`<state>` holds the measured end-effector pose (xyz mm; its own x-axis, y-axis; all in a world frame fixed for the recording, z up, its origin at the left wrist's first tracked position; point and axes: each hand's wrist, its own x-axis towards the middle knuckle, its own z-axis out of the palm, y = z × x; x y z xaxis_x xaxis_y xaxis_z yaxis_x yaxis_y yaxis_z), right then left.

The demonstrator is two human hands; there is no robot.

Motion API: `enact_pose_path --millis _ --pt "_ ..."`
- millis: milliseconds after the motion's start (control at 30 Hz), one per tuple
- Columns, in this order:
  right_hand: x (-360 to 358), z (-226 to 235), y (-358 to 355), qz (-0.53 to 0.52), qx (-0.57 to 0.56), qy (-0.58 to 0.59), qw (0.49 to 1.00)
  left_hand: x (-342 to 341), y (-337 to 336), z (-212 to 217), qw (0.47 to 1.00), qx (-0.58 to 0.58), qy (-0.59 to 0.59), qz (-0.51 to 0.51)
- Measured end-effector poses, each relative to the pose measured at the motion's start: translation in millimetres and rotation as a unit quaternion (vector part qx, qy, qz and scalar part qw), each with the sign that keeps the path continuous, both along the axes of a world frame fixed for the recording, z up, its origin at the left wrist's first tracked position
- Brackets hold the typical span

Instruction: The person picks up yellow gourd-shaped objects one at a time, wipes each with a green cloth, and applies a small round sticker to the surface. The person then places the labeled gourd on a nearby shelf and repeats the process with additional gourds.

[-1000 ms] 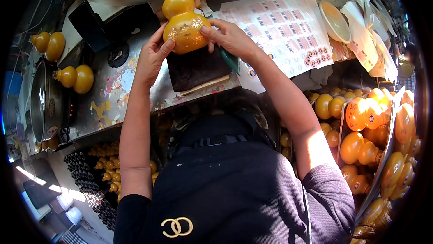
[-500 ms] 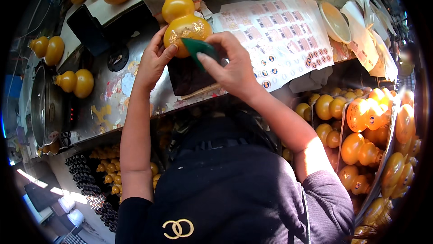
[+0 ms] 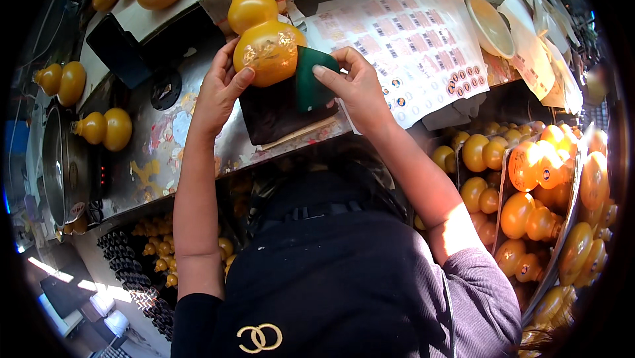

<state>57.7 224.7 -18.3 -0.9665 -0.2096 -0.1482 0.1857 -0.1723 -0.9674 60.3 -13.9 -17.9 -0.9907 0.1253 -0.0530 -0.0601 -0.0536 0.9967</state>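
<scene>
Head view: left hand (image 3: 221,90) gripping gourd (image 3: 264,40); right hand (image 3: 357,83) pinching green scraper (image 3: 311,77), pressing gold sticker (image 3: 264,50), smoothing unfinished.

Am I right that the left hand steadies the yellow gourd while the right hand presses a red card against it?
Not quite: the card is dark green, not red, as the head view shows. The left hand does steady the yellow gourd, and the right hand presses the card against it.

I hold a glossy amber gourd-shaped bottle (image 3: 264,34) upright above the worktop, a gold sticker on its lower bulb. A dark green card (image 3: 312,79), tilted, presses against its right side.
</scene>
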Motion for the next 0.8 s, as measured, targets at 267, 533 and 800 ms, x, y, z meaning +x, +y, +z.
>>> enact_pose_path --millis 267,533,800 --pt "5.8 -3.4 -8.9 -0.187 0.178 0.304 0.917 -5.6 -6.6 -10.2 0.999 0.039 -0.009 -0.001" --pt "24.4 7.9 -50.7 -0.101 0.319 0.594 0.731 -3.0 -2.7 -4.5 0.999 0.044 0.000 -0.011" --pt "24.7 10.5 -65.8 0.002 0.340 0.576 0.744 -2.8 -5.5 0.5 0.998 0.050 -0.024 -0.008"
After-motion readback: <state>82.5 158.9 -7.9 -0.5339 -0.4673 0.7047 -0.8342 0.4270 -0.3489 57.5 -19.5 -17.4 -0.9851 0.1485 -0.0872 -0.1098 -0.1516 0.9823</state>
